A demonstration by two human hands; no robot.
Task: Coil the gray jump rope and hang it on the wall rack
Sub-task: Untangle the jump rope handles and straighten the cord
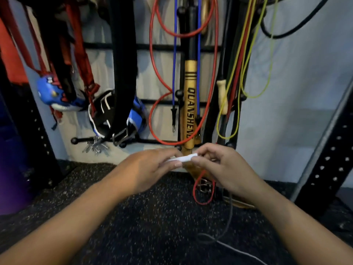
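Both grips pinch one pale handle [181, 158] of the gray jump rope [230, 213] between them: left hand [152, 167] fingertips on its near end, right hand [219, 165] fingertips on the far end; held level at the middle, likely to start the coil; the cord drops below the right hand and trails slack across the speckled floor [152, 217]; uncoiled; wall rack [158, 47] directly ahead, crowded with a red cord [152, 60] and a gold bat [189, 100].

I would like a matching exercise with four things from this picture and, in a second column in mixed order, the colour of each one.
Things:
1. jump rope handle held in both hands
2. long looped cord on the wall rack
3. stick with the black lettering
4. thin cord hanging at the right

Colours:
A. yellow-green
B. white
C. gold
D. red

Pairs: 1-B, 2-D, 3-C, 4-A
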